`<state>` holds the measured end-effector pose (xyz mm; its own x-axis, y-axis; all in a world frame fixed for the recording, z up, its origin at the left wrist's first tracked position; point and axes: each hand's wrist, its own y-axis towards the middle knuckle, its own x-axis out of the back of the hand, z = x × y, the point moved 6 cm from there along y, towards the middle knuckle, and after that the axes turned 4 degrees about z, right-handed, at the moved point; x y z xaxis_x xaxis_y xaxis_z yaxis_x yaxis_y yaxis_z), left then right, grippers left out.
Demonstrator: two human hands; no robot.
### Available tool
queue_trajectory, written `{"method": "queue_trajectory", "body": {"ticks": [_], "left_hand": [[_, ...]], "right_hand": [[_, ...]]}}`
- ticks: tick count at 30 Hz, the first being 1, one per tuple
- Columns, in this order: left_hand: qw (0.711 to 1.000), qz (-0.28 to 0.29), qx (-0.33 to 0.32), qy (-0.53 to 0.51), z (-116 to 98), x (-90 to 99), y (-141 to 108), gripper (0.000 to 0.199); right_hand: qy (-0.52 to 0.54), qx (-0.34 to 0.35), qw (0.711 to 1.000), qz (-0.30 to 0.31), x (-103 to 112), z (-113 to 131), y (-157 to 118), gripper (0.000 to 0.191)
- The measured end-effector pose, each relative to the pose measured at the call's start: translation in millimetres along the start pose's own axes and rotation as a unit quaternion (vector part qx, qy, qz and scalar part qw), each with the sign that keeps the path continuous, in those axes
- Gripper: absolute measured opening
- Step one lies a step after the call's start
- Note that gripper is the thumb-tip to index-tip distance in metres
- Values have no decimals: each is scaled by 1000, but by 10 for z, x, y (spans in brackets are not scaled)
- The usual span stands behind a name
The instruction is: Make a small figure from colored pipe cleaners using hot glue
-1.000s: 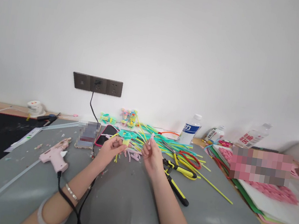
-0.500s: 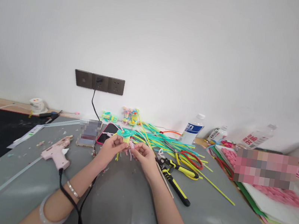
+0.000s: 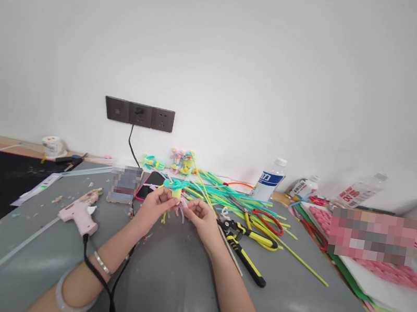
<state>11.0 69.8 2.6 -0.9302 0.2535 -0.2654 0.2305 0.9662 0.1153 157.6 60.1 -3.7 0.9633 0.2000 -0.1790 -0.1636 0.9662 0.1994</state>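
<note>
- One grey table [image 3: 173,277], its near edge cut off.
- Many teal and yellow stems [image 3: 260,202], far centre, partly hidden behind the hands.
- One pair of pliers [image 3: 245,259], just right of the hands.
- Two hands: our left hand [image 3: 163,204] pinches a teal-and-yellow figure [image 3: 176,191]; our right hand [image 3: 198,212], well apart a second ago, now sits beside it, pinching a lilac piece [image 3: 184,204]. We judge the two are being worked together.
- One teal-and-yellow figure, held above centre table, its lower part obscured.
- One lilac piece, just right; contact unclear to us.
</note>
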Motion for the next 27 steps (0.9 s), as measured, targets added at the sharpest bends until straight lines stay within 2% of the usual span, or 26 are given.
{"method": "queue_trajectory", "body": {"ticks": [3, 10, 15, 19, 24, 27], "left_hand": [[1000, -5, 10, -1, -17, -4, -5, 41], [999, 16, 17, 37, -6, -7, 0, 42], [998, -2, 6, 56, -14, 31, 12, 41], [997, -46, -25, 48, -27, 115, 35, 38], [996, -66, -50, 22, -24, 177, 56, 34], [996, -62, -49, 29, -32, 168, 52, 33]], "right_hand": [[-3, 5, 1000, -22, 48, 10, 1, 35], [8, 40, 992, -123, 281, 60, -2, 34], [12, 32, 991, -127, 344, 30, 11, 36], [-32, 12, 997, -69, 321, 66, 5, 32], [-134, -42, 984, 106, 145, 69, -77, 25], [-195, -48, 971, 130, 130, 39, -97, 21]]}}
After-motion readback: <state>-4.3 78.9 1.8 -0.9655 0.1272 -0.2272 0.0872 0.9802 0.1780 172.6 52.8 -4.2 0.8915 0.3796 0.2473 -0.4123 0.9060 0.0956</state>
